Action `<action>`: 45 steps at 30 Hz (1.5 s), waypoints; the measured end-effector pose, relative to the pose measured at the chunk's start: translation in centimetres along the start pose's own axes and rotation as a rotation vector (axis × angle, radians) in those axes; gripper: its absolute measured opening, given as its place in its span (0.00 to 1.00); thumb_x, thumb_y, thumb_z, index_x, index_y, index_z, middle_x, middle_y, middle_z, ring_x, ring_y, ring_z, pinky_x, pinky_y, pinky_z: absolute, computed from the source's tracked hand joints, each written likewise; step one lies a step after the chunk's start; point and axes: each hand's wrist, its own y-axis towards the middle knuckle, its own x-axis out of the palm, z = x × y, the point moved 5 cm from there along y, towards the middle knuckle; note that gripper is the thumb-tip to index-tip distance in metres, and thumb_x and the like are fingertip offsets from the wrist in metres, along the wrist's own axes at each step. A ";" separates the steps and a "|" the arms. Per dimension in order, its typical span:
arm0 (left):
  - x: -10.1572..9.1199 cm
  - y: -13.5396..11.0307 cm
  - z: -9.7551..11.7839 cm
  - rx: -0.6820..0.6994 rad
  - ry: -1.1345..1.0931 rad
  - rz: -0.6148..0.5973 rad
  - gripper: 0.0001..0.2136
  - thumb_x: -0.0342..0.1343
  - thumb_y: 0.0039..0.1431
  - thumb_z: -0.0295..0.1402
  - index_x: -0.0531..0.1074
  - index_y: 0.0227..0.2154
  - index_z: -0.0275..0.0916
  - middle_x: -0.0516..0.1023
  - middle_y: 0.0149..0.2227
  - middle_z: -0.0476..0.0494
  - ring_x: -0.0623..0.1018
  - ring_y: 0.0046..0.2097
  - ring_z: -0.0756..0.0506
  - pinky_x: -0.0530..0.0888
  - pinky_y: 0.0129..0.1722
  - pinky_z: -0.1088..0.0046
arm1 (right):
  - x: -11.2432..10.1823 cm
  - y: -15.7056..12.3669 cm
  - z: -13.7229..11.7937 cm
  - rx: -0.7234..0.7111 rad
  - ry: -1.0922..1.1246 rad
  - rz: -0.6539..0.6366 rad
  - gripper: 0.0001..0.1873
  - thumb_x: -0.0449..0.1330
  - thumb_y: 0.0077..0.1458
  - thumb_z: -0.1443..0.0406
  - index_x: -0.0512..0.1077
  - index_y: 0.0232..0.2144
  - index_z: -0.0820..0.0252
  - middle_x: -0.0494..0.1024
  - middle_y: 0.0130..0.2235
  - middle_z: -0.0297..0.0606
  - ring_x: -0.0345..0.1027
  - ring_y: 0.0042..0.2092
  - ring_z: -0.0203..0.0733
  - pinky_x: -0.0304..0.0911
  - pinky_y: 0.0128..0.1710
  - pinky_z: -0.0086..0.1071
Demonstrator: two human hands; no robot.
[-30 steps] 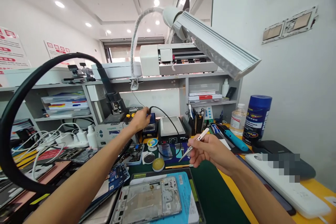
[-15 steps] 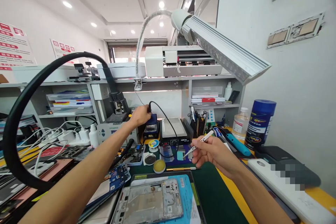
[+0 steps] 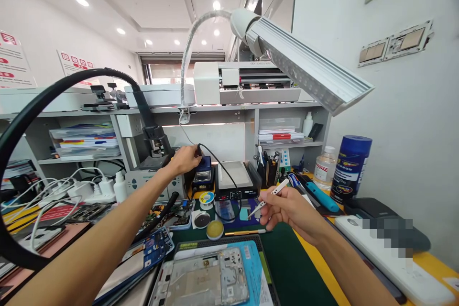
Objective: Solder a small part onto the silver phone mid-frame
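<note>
My left hand (image 3: 185, 158) reaches to the back of the bench, its fingers closed at the top of the small blue soldering station (image 3: 203, 177). They grip the dark handle of a soldering iron (image 3: 199, 149), mostly hidden by the fingers; its black cable (image 3: 223, 166) arcs off to the right. My right hand (image 3: 285, 205) is closed on white tweezers (image 3: 269, 197), tips pointing down and left above the bench, touching nothing I can see. Below, a metal phone frame (image 3: 206, 275) lies on a blue sheet (image 3: 255, 258).
A hot plate (image 3: 234, 179) stands right of the station. Flux tin (image 3: 215, 229), solder spool (image 3: 206, 199) and a gold pen-like tool (image 3: 245, 232) lie in front. Phone parts (image 3: 156, 246) crowd the left; a black hose (image 3: 71, 76) arches there. A lamp (image 3: 308, 67) hangs overhead; a spray can (image 3: 351, 167) stands right.
The whole view has shifted slightly, so most things sit a little further left. Both hands keep nearly the same places and the same grips; the tweezers stay in my right hand.
</note>
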 end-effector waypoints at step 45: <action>4.9 -11.8 6.5 0.346 0.047 -0.551 0.16 0.60 0.69 0.39 0.73 0.55 0.39 0.77 0.56 0.39 0.80 0.52 0.40 0.80 0.51 0.55 | -0.9 0.3 -0.4 0.014 0.075 0.203 0.09 0.72 0.58 0.64 0.79 0.33 0.66 0.83 0.31 0.45 0.81 0.31 0.44 0.77 0.24 0.30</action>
